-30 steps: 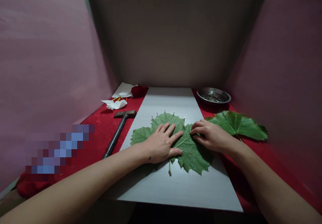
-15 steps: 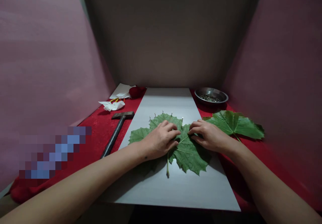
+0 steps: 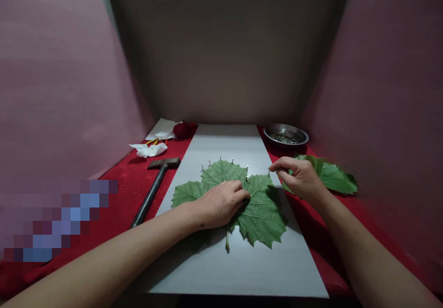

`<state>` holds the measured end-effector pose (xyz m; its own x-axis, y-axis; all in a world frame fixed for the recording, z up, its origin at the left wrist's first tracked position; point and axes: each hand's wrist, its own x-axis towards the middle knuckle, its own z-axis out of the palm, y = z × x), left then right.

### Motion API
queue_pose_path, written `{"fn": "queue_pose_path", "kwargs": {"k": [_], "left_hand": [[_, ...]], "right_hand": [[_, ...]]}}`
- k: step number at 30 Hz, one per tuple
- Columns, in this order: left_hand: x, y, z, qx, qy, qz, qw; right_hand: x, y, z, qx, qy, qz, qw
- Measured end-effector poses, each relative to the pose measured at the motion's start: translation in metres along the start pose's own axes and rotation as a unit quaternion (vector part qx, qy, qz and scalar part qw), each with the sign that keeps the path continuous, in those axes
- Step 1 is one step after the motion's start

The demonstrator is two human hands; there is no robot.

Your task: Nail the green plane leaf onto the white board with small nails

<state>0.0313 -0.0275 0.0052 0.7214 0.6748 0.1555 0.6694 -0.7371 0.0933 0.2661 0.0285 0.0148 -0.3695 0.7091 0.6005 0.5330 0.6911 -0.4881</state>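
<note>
A broad green leaf (image 3: pixel 263 216) with toothed edges and pale veins lies on the white board (image 3: pixel 207 271), its stalk pointing towards me. My left hand (image 3: pixel 224 202) presses down on the leaf's middle, fingers bent and close together. Beyond the leaf's right lobe, my right hand (image 3: pixel 297 176) pinches a thin nail (image 3: pixel 269 172) upright between thumb and forefinger. Its lower tip is by the leaf's upper right edge; whether it touches the board I cannot tell. Several nails (image 3: pixel 232 161) stand along the leaf's far edge, some slightly tilted.
A hammer (image 3: pixel 155 188) lies left of the board on red cloth (image 3: pixel 117 183). Behind it are crumpled white tissue (image 3: pixel 150 150) and a dark red bundle (image 3: pixel 182 130). At the back right stands a metal bowl (image 3: pixel 285 135) of nails. Another leaf (image 3: pixel 335 176) lies partly behind my right hand.
My right hand has lifted off the leaf and moved up and right, now showing a nail in its fingertips. My left hand stays on the leaf, its fingers drawn closer together.
</note>
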Motion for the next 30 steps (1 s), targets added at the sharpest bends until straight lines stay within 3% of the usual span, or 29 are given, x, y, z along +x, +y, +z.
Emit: {"fn": "queue_pose_path", "kwargs": {"k": [4,11,15,21,24,30], "left_hand": [[0.0,0.001,0.001,0.004,-0.002,0.001,1.0],[-0.001,-0.002,0.004,0.009,0.001,0.015,1.0],[-0.001,-0.002,0.004,0.016,0.001,0.017,1.0],[0.0,-0.003,0.005,0.025,-0.004,0.018,1.0],[0.002,-0.003,0.005,0.014,-0.013,0.016,1.0],[0.003,-0.004,-0.001,-0.06,-0.025,-0.004,0.998]], "right_hand": [[-0.001,0.003,0.004,-0.019,-0.022,0.014,0.999],[0.0,0.015,0.006,-0.071,0.083,0.016,0.994],[-0.001,0.017,0.008,-0.066,0.104,0.015,0.992],[-0.004,0.011,0.012,-0.015,0.039,-0.019,0.999],[-0.005,0.009,0.018,0.011,-0.026,-0.043,0.999],[-0.006,0.011,0.027,-0.061,-0.148,-0.07,0.985]]}}
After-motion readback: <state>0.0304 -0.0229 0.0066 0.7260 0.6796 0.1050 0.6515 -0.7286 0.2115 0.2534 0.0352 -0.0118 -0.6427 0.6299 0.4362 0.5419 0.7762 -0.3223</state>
